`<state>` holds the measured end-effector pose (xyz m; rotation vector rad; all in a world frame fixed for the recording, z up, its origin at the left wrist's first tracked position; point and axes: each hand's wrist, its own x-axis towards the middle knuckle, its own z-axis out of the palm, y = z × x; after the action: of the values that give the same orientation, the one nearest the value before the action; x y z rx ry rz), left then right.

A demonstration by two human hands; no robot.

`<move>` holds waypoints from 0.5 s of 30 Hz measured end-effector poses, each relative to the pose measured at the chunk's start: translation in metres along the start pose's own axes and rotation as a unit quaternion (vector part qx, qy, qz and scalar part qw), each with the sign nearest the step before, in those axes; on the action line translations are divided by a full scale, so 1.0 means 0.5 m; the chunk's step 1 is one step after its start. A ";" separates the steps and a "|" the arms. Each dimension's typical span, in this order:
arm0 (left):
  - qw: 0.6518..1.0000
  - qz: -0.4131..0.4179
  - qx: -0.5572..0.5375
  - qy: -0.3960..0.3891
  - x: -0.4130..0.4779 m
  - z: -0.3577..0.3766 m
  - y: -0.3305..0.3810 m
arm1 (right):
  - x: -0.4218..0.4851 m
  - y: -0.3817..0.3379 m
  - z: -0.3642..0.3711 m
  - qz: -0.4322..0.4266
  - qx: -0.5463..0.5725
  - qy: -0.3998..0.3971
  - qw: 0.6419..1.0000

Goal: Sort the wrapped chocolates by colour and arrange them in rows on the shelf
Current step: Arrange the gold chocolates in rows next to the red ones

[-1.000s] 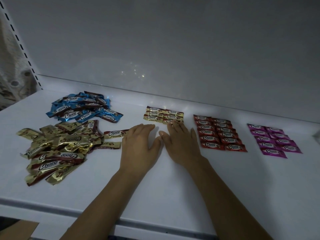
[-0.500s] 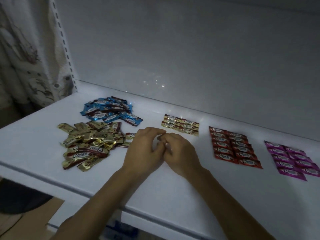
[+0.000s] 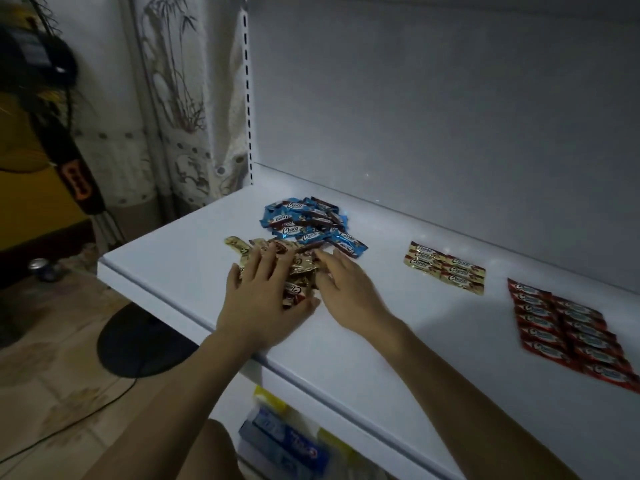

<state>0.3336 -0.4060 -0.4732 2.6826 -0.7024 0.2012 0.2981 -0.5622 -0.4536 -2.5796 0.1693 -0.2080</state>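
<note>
Both our hands have left the middle of the shelf (image 3: pixel 173 268), where they were bunched together half a second ago, and now sit on the loose pile of gold-wrapped chocolates (image 3: pixel 299 270) near the shelf's left end, close to its front edge. Our left hand (image 3: pixel 263 303) lies flat on the pile, fingers straight and spread, pressing down on the wrappers without gripping any. Our right hand (image 3: pixel 348 292) reaches in from the right, fingers stretched out and relaxed, tips touching the pile's right side; we see nothing pinched in it. Just behind the gold pile, toward the back edge, lies the loose pile of blue-wrapped chocolates (image 3: pixel 308 225), touching it. Well apart to the right, near the back edge, the sorted gold rows (image 3: pixel 445 268) lie two across. Farther right, the red-wrapped rows (image 3: pixel 571 327) run toward the front edge, also two across, cut off by the frame's right side.
</note>
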 end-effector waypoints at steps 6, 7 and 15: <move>1.000 0.012 0.017 0.012 -0.003 0.004 0.001 | 0.032 -0.010 0.023 0.005 -0.058 0.016 0.998; 1.000 0.011 0.017 0.011 -0.002 0.004 0.001 | 0.032 -0.008 0.022 -0.003 -0.062 0.026 0.998; 0.999 0.024 0.012 0.038 -0.008 0.000 0.002 | -0.004 0.024 0.008 -0.046 -0.107 0.063 0.991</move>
<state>0.3298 -0.4051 -0.4738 2.6679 -0.7460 0.3240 0.2962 -0.5700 -0.4633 -2.7922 0.1239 -0.4083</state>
